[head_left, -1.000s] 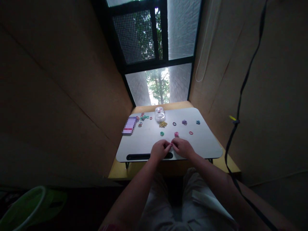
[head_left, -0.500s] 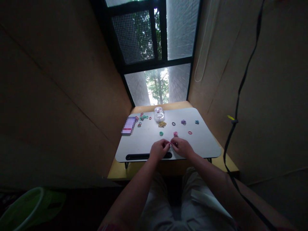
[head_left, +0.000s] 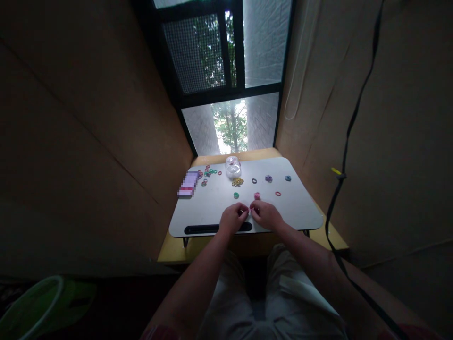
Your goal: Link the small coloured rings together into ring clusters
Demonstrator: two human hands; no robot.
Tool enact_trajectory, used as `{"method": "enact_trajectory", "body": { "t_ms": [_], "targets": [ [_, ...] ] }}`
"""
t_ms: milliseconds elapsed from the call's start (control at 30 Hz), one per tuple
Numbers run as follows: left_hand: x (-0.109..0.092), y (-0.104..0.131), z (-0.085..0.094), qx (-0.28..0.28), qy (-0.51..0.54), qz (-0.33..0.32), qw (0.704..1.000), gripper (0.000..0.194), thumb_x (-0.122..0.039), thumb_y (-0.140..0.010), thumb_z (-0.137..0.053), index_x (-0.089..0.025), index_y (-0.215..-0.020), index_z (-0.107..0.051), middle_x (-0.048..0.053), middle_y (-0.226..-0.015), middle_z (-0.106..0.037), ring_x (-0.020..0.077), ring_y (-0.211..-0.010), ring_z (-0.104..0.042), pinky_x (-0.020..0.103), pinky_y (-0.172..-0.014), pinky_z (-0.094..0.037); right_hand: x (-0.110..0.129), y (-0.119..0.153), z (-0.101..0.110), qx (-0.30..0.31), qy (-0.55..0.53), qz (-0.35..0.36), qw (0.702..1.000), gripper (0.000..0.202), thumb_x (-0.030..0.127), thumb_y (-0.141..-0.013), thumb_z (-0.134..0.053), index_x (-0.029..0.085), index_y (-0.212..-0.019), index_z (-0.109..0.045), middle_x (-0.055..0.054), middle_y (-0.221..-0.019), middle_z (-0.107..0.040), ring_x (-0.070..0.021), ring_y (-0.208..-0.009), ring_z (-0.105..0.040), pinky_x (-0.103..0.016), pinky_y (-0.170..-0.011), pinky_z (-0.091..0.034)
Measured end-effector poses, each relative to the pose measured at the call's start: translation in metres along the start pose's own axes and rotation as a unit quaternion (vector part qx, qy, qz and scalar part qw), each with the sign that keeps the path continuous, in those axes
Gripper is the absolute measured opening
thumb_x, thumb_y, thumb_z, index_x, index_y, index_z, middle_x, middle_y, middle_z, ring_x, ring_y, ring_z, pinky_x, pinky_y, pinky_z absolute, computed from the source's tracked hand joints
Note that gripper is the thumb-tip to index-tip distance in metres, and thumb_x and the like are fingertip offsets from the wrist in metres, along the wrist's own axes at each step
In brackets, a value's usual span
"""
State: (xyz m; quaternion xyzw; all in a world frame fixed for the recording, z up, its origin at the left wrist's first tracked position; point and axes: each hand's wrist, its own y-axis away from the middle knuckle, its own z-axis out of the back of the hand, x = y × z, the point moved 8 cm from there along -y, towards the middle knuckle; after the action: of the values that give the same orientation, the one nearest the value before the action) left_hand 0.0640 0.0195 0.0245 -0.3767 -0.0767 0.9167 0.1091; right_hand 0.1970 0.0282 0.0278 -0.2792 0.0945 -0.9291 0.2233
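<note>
My left hand (head_left: 233, 217) and my right hand (head_left: 266, 215) meet fingertip to fingertip above the near part of the white table (head_left: 208, 208). Both are closed in a pinch around a small pink thing between them, too small to make out. Just beyond my right hand lies a pink pile of rings (head_left: 257, 195). A green pile (head_left: 236, 195) sits beyond my left hand. Farther back are yellow rings (head_left: 238, 182), a dark ring (head_left: 254, 181), a purple pile (head_left: 269, 178), a blue pile (head_left: 288, 178) and a single red ring (head_left: 278, 193).
A clear jar (head_left: 233, 168) stands at the back edge. Mixed red and green rings (head_left: 208, 173) lie at the back left beside a blurred purple object (head_left: 188, 184). A black slot (head_left: 201, 229) runs along the near edge. A dark cord (head_left: 348, 132) hangs at the right.
The view has shifted slightly. My hands keep nearly the same pose, with fingertips together, and the rings on the table lie as before.
</note>
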Motion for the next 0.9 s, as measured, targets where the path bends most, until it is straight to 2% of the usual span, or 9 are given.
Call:
{"method": "enact_trajectory", "body": {
  "t_ms": [167,333,533,900],
  "targets": [
    [0.0019,-0.0006,0.0,-0.002,0.0,0.0,1.0,0.013,-0.03,-0.08,-0.059,-0.021,-0.085,-0.067,-0.001,-0.073,-0.066,0.0102,-0.064,-0.056,0.022,-0.062,-0.039,-0.0012,-0.001,-0.0016,0.007,0.011,-0.003,1.0,0.015,0.025,-0.083,-0.049,0.02,-0.088,-0.062,-0.003,-0.079,-0.066,-0.0146,-0.069,-0.057,-0.024,-0.063,-0.034],
    [0.0005,0.0,0.0016,-0.007,0.008,0.0,1.0,0.012,-0.029,-0.08,-0.058,-0.021,-0.084,-0.066,-0.001,-0.076,-0.067,0.0104,-0.066,-0.057,0.022,-0.062,-0.039,0.0009,-0.0003,-0.0002,0.011,-0.014,-0.001,1.0,0.018,0.027,-0.084,-0.05,0.021,-0.096,-0.062,-0.001,-0.076,-0.066,-0.0139,-0.068,-0.057,-0.024,-0.064,-0.035],
    [0.0012,0.0,0.0013,-0.003,0.011,0.013,1.0,0.013,-0.03,-0.079,-0.059,-0.021,-0.086,-0.066,-0.002,-0.073,-0.067,0.0101,-0.063,-0.057,0.022,-0.061,-0.039,0.0022,-0.0005,0.0013,0.016,0.022,-0.006,1.0,0.014,0.026,-0.084,-0.05,0.02,-0.087,-0.063,-0.003,-0.078,-0.065,-0.0138,-0.068,-0.055,-0.024,-0.063,-0.033],
    [-0.0029,0.0012,0.0033,-0.004,-0.006,0.017,1.0,0.018,-0.034,-0.081,-0.057,-0.021,-0.089,-0.067,-0.001,-0.075,-0.068,0.0108,-0.064,-0.057,0.023,-0.061,-0.04,0.0021,-0.0002,-0.0007,0.015,0.028,0.002,0.999,0.014,0.027,-0.086,-0.049,0.02,-0.087,-0.061,-0.002,-0.078,-0.065,-0.0137,-0.068,-0.055,-0.023,-0.063,-0.033]
  ]
}}
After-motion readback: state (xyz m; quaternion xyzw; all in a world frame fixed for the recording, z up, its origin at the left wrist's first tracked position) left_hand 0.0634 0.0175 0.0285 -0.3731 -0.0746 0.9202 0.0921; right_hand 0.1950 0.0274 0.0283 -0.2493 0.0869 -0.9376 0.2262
